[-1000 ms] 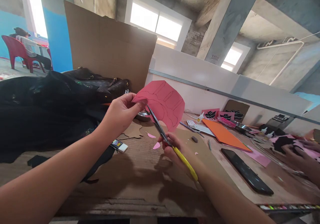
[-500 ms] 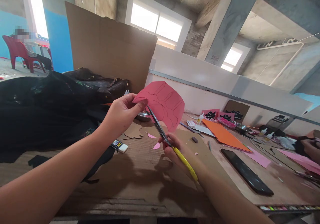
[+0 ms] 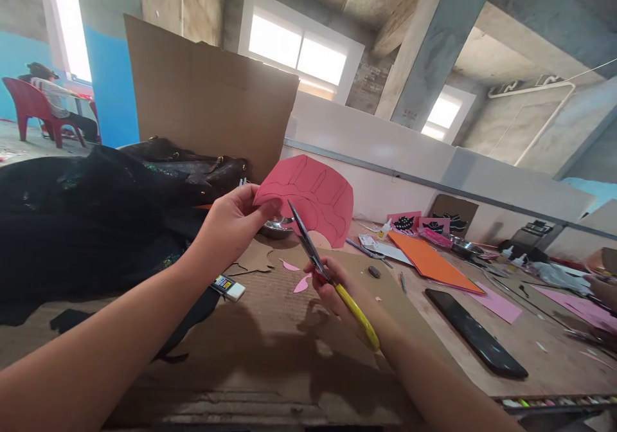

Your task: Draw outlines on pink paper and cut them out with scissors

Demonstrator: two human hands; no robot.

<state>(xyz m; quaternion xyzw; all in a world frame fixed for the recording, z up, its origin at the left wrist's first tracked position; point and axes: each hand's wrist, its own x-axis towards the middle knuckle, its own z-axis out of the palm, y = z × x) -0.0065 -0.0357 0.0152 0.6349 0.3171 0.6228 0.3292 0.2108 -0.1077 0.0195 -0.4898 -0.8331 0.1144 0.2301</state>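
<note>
My left hand [image 3: 241, 216] pinches the left edge of a pink sheet of paper [image 3: 311, 191] between thumb and fingers. Dark drawn outlines run across the paper, and its lower edge is cut in a curve. In my right hand [image 3: 335, 287] is a pair of scissors [image 3: 313, 252] with yellow handles. Their blades point up and left, look closed together, and overlap the paper's lower edge near my left thumb. Whether the tips touch the paper I cannot tell. Below lie small pink paper scraps [image 3: 302, 284] on brown cardboard [image 3: 270, 342]. Behind the paper a metal bowl [image 3: 276, 227] is partly hidden.
Black cloth [image 3: 87, 226] and a white eraser [image 3: 234, 288] are on the left. To the right lie a black phone [image 3: 475, 332], orange sheets [image 3: 429, 261], a dark lump [image 3: 374, 272] and pink paper [image 3: 501, 303]. Another person's hand [image 3: 605, 290] shows at the right edge. Someone sits on a red chair [image 3: 29, 110].
The scissor blades have come away from beside my left thumb, slightly down and right. The pink paper has tilted a little, and more of the metal bowl shows. Both hands keep their holds.
</note>
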